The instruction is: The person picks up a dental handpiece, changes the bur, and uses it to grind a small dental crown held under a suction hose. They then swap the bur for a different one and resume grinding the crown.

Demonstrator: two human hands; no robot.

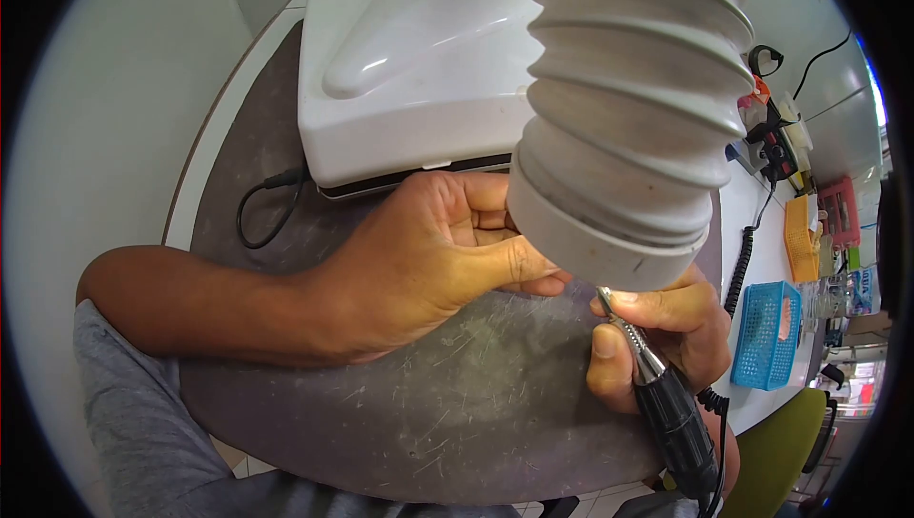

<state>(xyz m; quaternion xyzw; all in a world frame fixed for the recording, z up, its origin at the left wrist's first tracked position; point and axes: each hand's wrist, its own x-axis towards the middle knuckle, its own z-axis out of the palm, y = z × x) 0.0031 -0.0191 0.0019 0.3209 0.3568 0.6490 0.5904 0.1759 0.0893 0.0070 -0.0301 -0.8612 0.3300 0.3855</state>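
My right hand (671, 328) is closed round the metal front of a black handpiece (671, 423), which slants with its tip up and to the left. The tip ends just below the rim of a ribbed white hose (633, 109). To the left, my left hand (457, 237) is closed, thumb and fingers pressed together, its fingertips partly under the hose rim. What it holds, if anything, is hidden there. Both hands are over a scratched dark grey mat (457, 404).
A white machine (419, 70) stands behind my left hand, a black cable (262, 218) beside it. On the right are a blue basket (766, 337), a yellow basket (802, 239), a coiled cord (741, 266) and a green chair (776, 451).
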